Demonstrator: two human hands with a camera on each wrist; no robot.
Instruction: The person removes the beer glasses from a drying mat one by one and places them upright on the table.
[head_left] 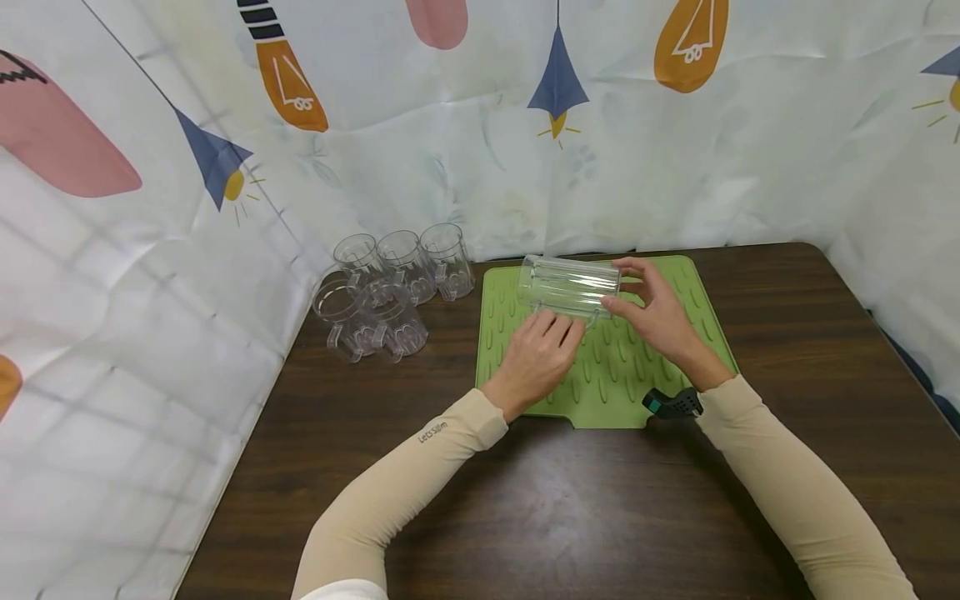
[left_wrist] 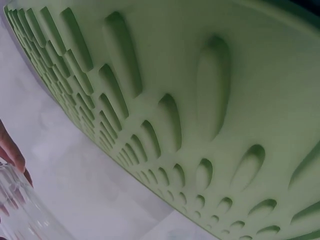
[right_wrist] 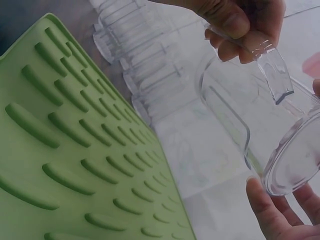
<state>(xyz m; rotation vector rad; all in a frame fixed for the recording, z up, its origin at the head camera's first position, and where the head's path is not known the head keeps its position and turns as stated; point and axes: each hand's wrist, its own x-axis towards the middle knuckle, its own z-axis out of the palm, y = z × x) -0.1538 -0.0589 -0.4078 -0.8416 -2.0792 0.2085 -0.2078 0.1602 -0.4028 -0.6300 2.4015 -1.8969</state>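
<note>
A clear mug [head_left: 566, 283] is held on its side over the green mat [head_left: 495, 337], its open end toward the left. My left hand [head_left: 543, 350] grips the mug's handle, fingers curled around it; in the right wrist view that handle [right_wrist: 275, 75] comes out below the fingers. With fingertips and thumb, my right hand [head_left: 660, 321] holds the base end of the mug, thumb on the near side. In the left wrist view only part of the mug [left_wrist: 30, 212] shows, at the lower left corner, beside the right hand's fingers [left_wrist: 10, 150].
Several clear mugs [head_left: 401, 267] stand upright in a cluster left of the mat. The mat, covered in raised ridges, lies on a dark wooden table [head_left: 555, 500]. A printed curtain [head_left: 480, 150] hangs behind the table. A black strap [head_left: 678, 404] sits by the right cuff.
</note>
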